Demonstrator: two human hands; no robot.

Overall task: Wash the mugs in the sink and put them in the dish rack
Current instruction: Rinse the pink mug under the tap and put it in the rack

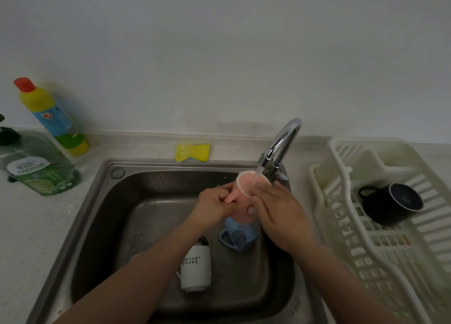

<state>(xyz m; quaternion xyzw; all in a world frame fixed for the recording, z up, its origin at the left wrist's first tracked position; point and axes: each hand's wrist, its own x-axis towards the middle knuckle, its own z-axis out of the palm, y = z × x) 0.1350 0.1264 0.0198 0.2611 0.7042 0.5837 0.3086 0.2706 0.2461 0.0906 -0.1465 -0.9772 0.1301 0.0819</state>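
Pink mug held over the sink, tilted, mouth up under the tap; water runs into it. Left hand: grip curled around the mug's handle side, fingers pinching it. Right hand: grip wrapped on the mug's right wall, fingers near the rim (fingertips partly blurred by the water stream).

In the sink basin: blue mug just below the pink one, lying tilted; white mug on its side under the left forearm.

Dish rack on the bench right of the sink; black mug lies in it on its side, mouth facing right.

Behind the sink: yellow sponge. Bench, left: yellow bottle with a red cap, and a green soap bottle just beside it.
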